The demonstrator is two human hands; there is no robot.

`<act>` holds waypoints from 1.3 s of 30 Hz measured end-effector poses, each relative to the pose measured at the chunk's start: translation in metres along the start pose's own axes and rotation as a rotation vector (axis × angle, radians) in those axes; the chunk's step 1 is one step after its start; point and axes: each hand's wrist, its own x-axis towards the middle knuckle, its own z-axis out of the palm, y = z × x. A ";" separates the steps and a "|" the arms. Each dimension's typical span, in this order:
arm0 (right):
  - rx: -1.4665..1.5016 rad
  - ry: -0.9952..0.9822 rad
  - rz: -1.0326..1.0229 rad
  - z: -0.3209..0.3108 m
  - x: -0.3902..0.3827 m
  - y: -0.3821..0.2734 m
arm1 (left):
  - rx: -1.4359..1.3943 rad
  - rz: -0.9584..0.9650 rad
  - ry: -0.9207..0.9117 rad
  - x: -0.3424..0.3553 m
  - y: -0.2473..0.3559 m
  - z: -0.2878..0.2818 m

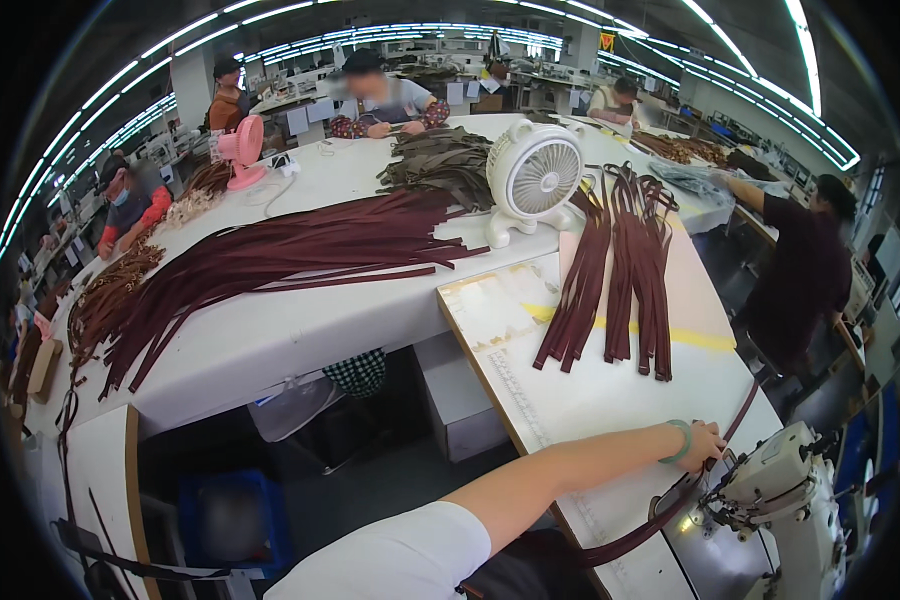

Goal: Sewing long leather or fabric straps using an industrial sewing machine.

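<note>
My left hand (703,446), a green band at its wrist, reaches to the sewing machine at lower right, its fingers closed on a long burgundy strap (742,410). The strap runs past the machine's head (770,475) and down along the white worktop (620,490) toward the lower edge. My right hand is not in view. Beyond my hand, two bunches of burgundy straps (650,290) lie on a pale board with yellow tape, beside a white fan (538,180).
A white table (230,350) holds more straps (280,240), olive strips and a pink fan (240,150). Co-workers (380,100) work around it; a person (800,280) stands at right. A stool, grey box (450,400) and blue crate (200,520) are below.
</note>
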 end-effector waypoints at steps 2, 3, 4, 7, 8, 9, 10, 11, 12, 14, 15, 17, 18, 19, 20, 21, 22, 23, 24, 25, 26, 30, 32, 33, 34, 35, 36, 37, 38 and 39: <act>0.017 0.057 0.032 -0.010 -0.017 -0.007 | 0.119 0.097 0.135 -0.007 0.021 0.005; 0.023 0.086 0.051 -0.015 -0.027 -0.011 | 0.286 0.045 0.223 -0.018 0.024 0.011; 0.017 0.135 0.066 -0.031 -0.040 -0.018 | 0.432 0.006 0.312 -0.031 0.037 0.011; -0.006 0.338 0.054 -0.103 -0.098 -0.074 | 0.182 -0.034 0.162 -0.068 0.085 -0.007; -0.089 0.374 -0.135 -0.106 -0.097 -0.069 | 0.392 0.043 0.227 -0.077 0.092 0.001; -0.198 0.393 -0.168 -0.124 -0.094 -0.073 | 0.398 0.090 0.245 -0.080 0.100 0.007; -0.330 0.606 -0.309 -0.117 -0.086 -0.053 | 0.437 0.107 0.210 -0.085 0.101 0.004; -0.241 0.582 -0.289 -0.131 -0.080 -0.057 | 0.466 0.137 0.187 -0.083 0.102 0.005; -0.292 0.522 -0.270 -0.125 -0.078 -0.052 | 0.455 0.161 0.174 -0.082 0.097 0.008; -0.521 0.567 -0.306 -0.121 -0.077 -0.061 | 0.523 0.120 0.189 -0.074 0.091 0.020; -0.698 0.669 -0.356 -0.131 -0.074 -0.071 | 0.505 0.147 0.188 -0.069 0.094 0.023; -0.962 0.698 -0.458 -0.172 -0.063 -0.116 | 0.553 0.162 0.194 -0.061 0.103 0.025; -0.962 0.697 -0.444 -0.170 -0.057 -0.112 | 0.567 0.142 0.178 -0.064 0.104 0.024; -1.127 0.710 -0.430 -0.166 -0.050 -0.113 | 0.570 0.139 0.168 -0.065 0.103 0.025; -1.293 0.717 -0.417 -0.163 -0.047 -0.112 | 0.557 0.137 0.171 -0.067 0.100 0.025; -1.299 0.718 -0.417 -0.168 -0.046 -0.116 | 0.536 0.140 0.181 -0.068 0.098 0.026; -1.326 0.673 -0.377 -0.171 -0.045 -0.123 | 0.529 0.141 0.182 -0.068 0.098 0.026; -1.354 0.630 -0.339 -0.175 -0.045 -0.129 | 0.505 0.155 0.194 -0.068 0.097 0.026; -1.358 0.625 -0.338 -0.175 -0.045 -0.127 | 0.486 0.163 0.202 -0.068 0.096 0.025; -1.293 0.648 -0.282 -0.176 -0.048 -0.124 | 0.481 0.159 0.202 -0.067 0.095 0.025; -1.229 0.672 -0.226 -0.178 -0.051 -0.122 | 0.458 0.172 0.220 -0.066 0.094 0.025; -0.712 0.599 -0.410 -0.154 -0.074 -0.071 | 0.427 0.182 0.190 -0.065 0.092 0.021; -0.438 0.622 -0.386 -0.152 -0.080 -0.069 | 0.401 0.189 0.186 -0.063 0.091 0.020; -0.439 0.624 -0.381 -0.143 -0.083 -0.066 | 0.388 0.193 0.184 -0.063 0.091 0.019; -0.476 0.636 -0.379 -0.134 -0.084 -0.064 | 0.388 0.192 0.179 -0.064 0.090 0.018; -0.511 0.647 -0.377 -0.125 -0.086 -0.064 | 0.398 0.187 0.161 -0.065 0.089 0.017; -0.514 0.648 -0.380 -0.128 -0.086 -0.072 | 0.404 0.185 0.151 -0.065 0.090 0.016; -0.613 0.649 -0.294 -0.130 -0.085 -0.081 | 0.403 0.187 0.154 -0.064 0.090 0.016; -0.710 0.648 -0.206 -0.132 -0.084 -0.087 | 0.399 0.184 0.158 -0.063 0.091 0.017; -0.711 0.648 -0.206 -0.135 -0.084 -0.089 | 0.396 0.181 0.160 -0.064 0.091 0.017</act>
